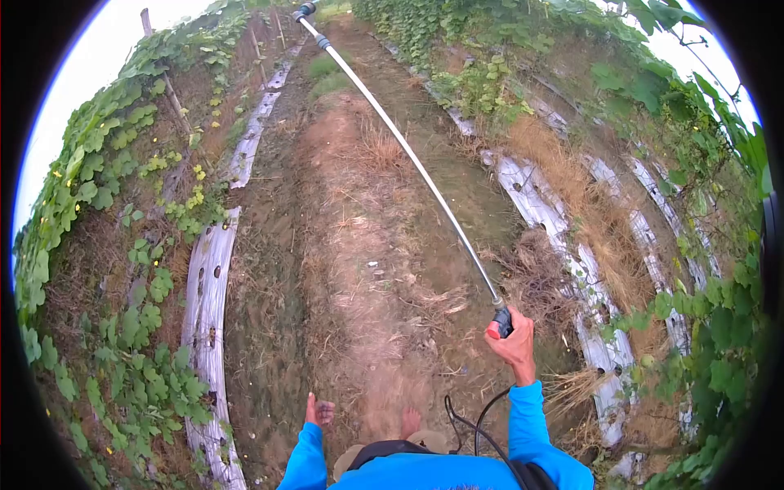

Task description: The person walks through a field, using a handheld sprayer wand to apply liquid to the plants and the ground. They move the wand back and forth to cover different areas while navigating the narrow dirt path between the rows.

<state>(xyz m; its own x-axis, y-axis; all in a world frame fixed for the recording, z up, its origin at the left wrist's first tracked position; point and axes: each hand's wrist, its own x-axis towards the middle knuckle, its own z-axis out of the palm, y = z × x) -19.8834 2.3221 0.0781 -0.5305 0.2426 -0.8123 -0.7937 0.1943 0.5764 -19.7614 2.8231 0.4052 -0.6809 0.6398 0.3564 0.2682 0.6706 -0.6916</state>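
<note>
My right hand (518,341) is closed around the black and red handle (500,324) of a sprayer wand (411,153). The long silver tube slants away up and to the left, over the path, to a dark nozzle (305,11) at the far end. A black hose (472,425) loops beside my right forearm toward my body. Low on the left, my left hand (321,411) hangs with nothing in it, thumb raised apart from loosely bent fingers. Both arms wear blue sleeves.
A dirt path (359,245) with dry straw runs ahead between leafy vine rows. Silver plastic mulch strips with holes lie along the left (211,286) and right (531,196). Wooden stakes (175,102) hold up the left vines (106,155). A bare foot (411,421) shows below.
</note>
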